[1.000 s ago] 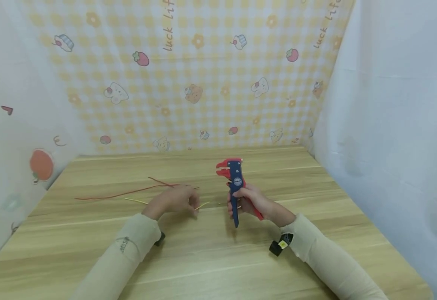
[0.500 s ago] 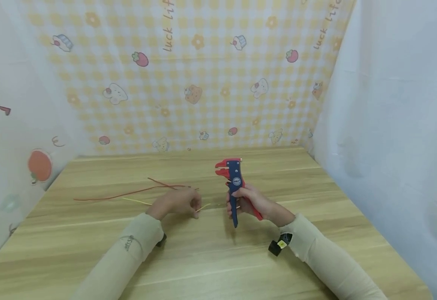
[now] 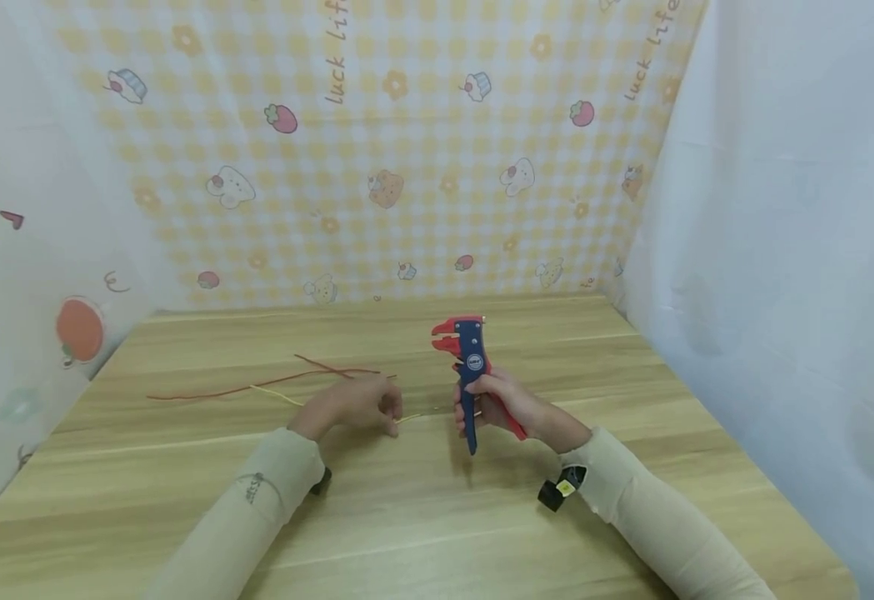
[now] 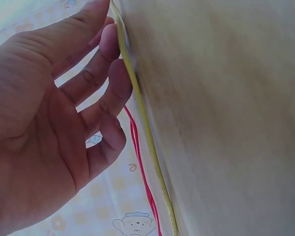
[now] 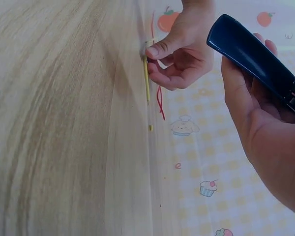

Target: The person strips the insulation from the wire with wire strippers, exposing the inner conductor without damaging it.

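Note:
My left hand point(image 3: 362, 402) pinches a yellow wire point(image 3: 277, 395) close to its right end, low over the table. In the right wrist view, thumb and fingertip meet on that wire point(image 5: 147, 81). The wire point(image 4: 148, 128) also runs past the fingertips in the left wrist view, lying along the wood. My right hand point(image 3: 511, 402) grips a wire stripper point(image 3: 471, 346) with blue and red handles, its red head up and facing left. Only one dark handle point(image 5: 255, 56) of the tool shows clearly in the right wrist view.
Red wires point(image 3: 219, 393) lie crossed behind the left hand on the wooden table point(image 3: 422, 517). A tiny yellow piece point(image 5: 151, 128) lies just beyond the yellow wire's end. A patterned curtain point(image 3: 422, 225) stands along the back, with pale cloth on both sides.
The yellow wire has turned: its left end has swung back to a red wire, and its right end has come slightly forward. My left hand shifted a little right; the right hand stays put.

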